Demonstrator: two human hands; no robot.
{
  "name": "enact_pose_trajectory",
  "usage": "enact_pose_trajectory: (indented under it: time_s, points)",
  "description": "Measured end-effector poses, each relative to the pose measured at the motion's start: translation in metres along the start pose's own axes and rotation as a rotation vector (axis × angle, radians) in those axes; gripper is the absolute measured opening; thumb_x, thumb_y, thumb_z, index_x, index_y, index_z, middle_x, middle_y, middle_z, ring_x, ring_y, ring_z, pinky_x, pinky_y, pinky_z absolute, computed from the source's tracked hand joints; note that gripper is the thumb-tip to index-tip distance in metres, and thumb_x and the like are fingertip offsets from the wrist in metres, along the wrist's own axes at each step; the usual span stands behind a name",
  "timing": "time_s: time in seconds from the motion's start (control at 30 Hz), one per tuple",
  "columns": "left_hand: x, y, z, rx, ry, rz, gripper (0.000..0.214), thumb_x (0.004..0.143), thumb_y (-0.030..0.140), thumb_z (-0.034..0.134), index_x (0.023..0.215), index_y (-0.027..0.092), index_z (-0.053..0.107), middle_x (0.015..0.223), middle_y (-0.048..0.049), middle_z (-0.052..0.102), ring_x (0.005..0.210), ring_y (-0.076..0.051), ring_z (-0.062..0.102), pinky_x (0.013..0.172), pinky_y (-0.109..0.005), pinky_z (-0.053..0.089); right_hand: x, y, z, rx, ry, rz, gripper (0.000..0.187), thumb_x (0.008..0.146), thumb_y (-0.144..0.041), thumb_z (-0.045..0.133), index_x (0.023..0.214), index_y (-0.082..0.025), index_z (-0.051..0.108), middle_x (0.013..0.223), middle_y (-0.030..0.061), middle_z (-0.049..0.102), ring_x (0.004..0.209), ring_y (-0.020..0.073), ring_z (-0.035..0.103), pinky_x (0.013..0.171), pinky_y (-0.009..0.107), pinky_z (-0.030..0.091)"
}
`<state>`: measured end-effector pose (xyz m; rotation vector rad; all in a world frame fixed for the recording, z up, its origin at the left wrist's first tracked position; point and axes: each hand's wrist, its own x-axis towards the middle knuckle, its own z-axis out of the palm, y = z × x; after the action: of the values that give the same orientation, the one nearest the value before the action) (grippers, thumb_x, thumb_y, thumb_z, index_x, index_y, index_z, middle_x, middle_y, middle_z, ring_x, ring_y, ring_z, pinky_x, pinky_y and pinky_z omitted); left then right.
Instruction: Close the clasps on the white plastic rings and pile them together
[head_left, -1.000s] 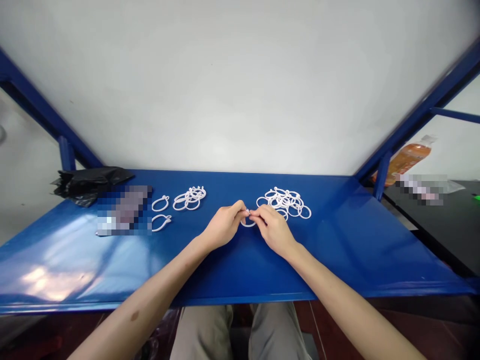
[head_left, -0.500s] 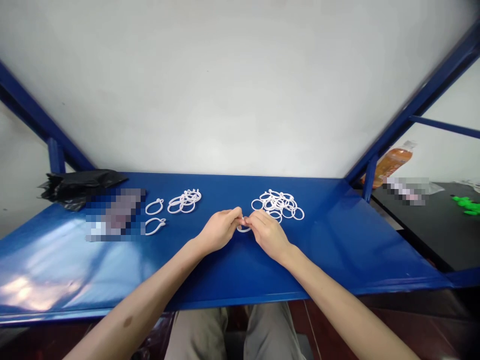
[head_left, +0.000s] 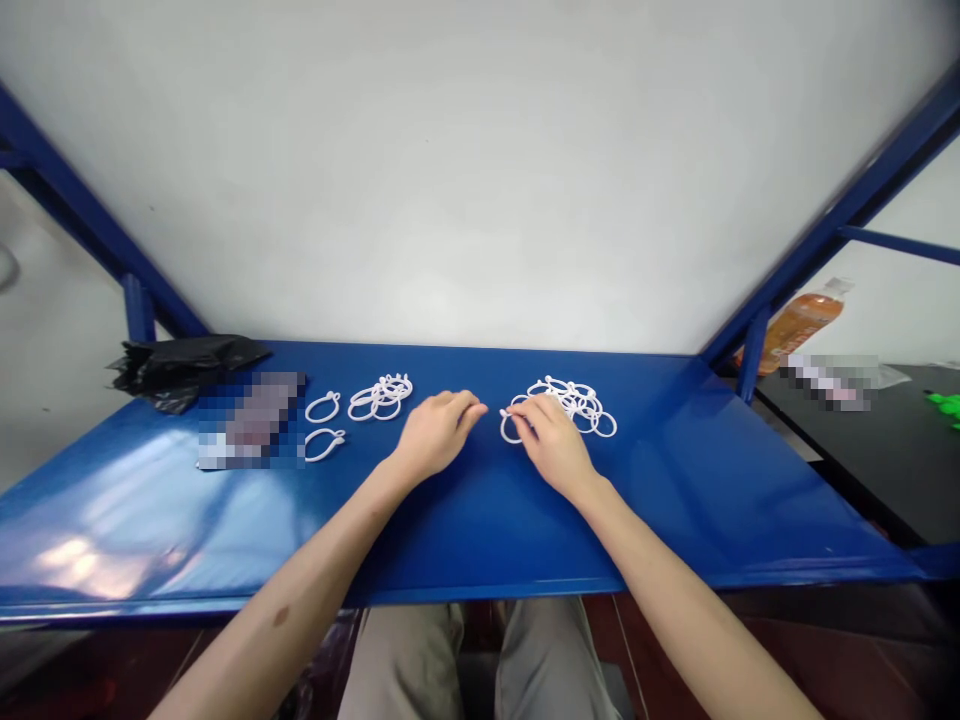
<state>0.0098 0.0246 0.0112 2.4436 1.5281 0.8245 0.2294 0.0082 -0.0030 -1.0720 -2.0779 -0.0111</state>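
Note:
My right hand point(head_left: 546, 438) pinches a white plastic ring point(head_left: 510, 428) by its edge, just left of a heap of several white rings point(head_left: 577, 402) on the blue table point(head_left: 480, 510). Beside it, my left hand point(head_left: 435, 432) rests a little apart with its fingers curled loosely and nothing in them. A smaller cluster of white rings point(head_left: 380, 395) lies further left. Two single rings point(head_left: 323, 407) point(head_left: 325, 444) lie beyond that cluster.
A black plastic bag point(head_left: 180, 368) sits at the table's far left corner, with a blurred flat object point(head_left: 251, 420) beside it. An orange bottle point(head_left: 799, 320) lies on the black surface to the right. A white wall closes the back. My knees point(head_left: 480, 665) show below the front edge.
Both hands held one ring between them. My left hand has let go and drawn left, while my right hand has carried the ring toward the right heap.

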Motion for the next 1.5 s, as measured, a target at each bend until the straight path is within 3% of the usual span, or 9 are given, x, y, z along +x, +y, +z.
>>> enact_pose_trajectory:
  time_s: [0.13, 0.27, 0.43, 0.6, 0.83, 1.1, 1.27, 1.37, 1.5]
  points:
    - [0.003, -0.033, -0.011, 0.379, 0.162, -0.138, 0.029, 0.098, 0.03, 0.045, 0.113, 0.017, 0.066, 0.113, -0.0167, 0.068, 0.109, -0.034, 0.057, 0.09, -0.046, 0.044, 0.0, 0.038, -0.026, -0.073, 0.126, 0.172, 0.022, 0.1, -0.029, 0.052, 0.104, -0.022, 0.073, 0.101, 0.0103, 0.063, 0.095, 0.025, 0.061, 0.084, 0.042, 0.054]
    - [0.0, -0.053, -0.019, 0.578, 0.083, -0.261, 0.032, 0.092, 0.021, 0.046, 0.113, 0.014, 0.068, 0.116, -0.0214, 0.065, 0.111, -0.04, 0.053, 0.087, -0.05, 0.042, -0.004, 0.066, -0.049, -0.105, 0.119, 0.281, 0.023, 0.099, -0.033, 0.052, 0.102, -0.021, 0.072, 0.095, 0.0082, 0.067, 0.086, 0.0235, 0.062, 0.082, 0.041, 0.053]
    - [-0.001, -0.053, -0.02, 0.567, 0.005, -0.278, 0.031, 0.094, 0.02, 0.041, 0.099, 0.016, 0.071, 0.106, -0.0189, 0.067, 0.105, -0.037, 0.054, 0.083, -0.047, 0.04, -0.021, 0.072, -0.061, -0.154, 0.084, 0.286, 0.018, 0.096, -0.033, 0.055, 0.093, -0.022, 0.069, 0.092, 0.0075, 0.068, 0.087, 0.0243, 0.061, 0.081, 0.041, 0.051]
    - [0.001, -0.052, -0.017, 0.583, 0.093, -0.258, 0.033, 0.097, 0.024, 0.037, 0.096, 0.017, 0.069, 0.104, -0.0187, 0.067, 0.102, -0.036, 0.053, 0.081, -0.046, 0.038, -0.032, 0.07, -0.063, -0.171, -0.004, 0.286, 0.012, 0.093, -0.026, 0.057, 0.094, -0.022, 0.068, 0.093, 0.0069, 0.068, 0.09, 0.0253, 0.061, 0.082, 0.041, 0.051]
    - [0.002, -0.046, -0.016, 0.504, 0.18, -0.239, 0.021, 0.093, 0.026, 0.047, 0.09, 0.02, 0.067, 0.101, -0.0148, 0.068, 0.101, -0.034, 0.055, 0.08, -0.044, 0.038, -0.032, 0.066, -0.059, -0.147, -0.041, 0.288, 0.014, 0.091, -0.025, 0.057, 0.096, -0.023, 0.07, 0.094, 0.0077, 0.068, 0.092, 0.0268, 0.061, 0.082, 0.043, 0.052]
    - [0.005, -0.028, -0.013, 0.199, 0.224, 0.054, 0.012, 0.095, 0.021, 0.051, 0.089, 0.021, 0.062, 0.094, -0.0072, 0.068, 0.094, -0.026, 0.055, 0.083, -0.039, 0.043, -0.032, 0.064, -0.056, -0.158, -0.041, 0.284, 0.014, 0.093, -0.026, 0.056, 0.094, -0.022, 0.07, 0.094, 0.0079, 0.068, 0.091, 0.0266, 0.061, 0.082, 0.043, 0.052]
    - [0.002, -0.014, -0.006, 0.019, 0.198, 0.239, 0.017, 0.1, 0.022, 0.047, 0.096, 0.022, 0.063, 0.097, -0.0059, 0.066, 0.092, -0.022, 0.055, 0.087, -0.038, 0.046, -0.024, 0.05, -0.053, -0.16, 0.056, 0.223, 0.018, 0.098, -0.031, 0.053, 0.093, -0.023, 0.068, 0.09, 0.008, 0.068, 0.089, 0.0265, 0.06, 0.081, 0.042, 0.052]
    - [-0.001, -0.007, -0.002, -0.009, 0.169, 0.295, 0.019, 0.102, 0.024, 0.046, 0.098, 0.022, 0.064, 0.099, -0.0059, 0.068, 0.092, -0.021, 0.056, 0.087, -0.037, 0.046, -0.007, 0.032, -0.043, -0.035, 0.06, 0.188, 0.02, 0.1, -0.034, 0.052, 0.097, -0.024, 0.068, 0.093, 0.0073, 0.07, 0.088, 0.0246, 0.063, 0.082, 0.041, 0.053]
    - [-0.003, -0.002, 0.002, -0.001, 0.129, 0.344, 0.022, 0.103, 0.027, 0.046, 0.098, 0.022, 0.066, 0.1, -0.006, 0.069, 0.092, -0.02, 0.056, 0.085, -0.035, 0.045, 0.017, 0.005, -0.015, 0.285, -0.064, 0.315, 0.022, 0.096, -0.04, 0.059, 0.11, -0.024, 0.067, 0.096, 0.005, 0.074, 0.083, 0.0197, 0.069, 0.073, 0.034, 0.056]
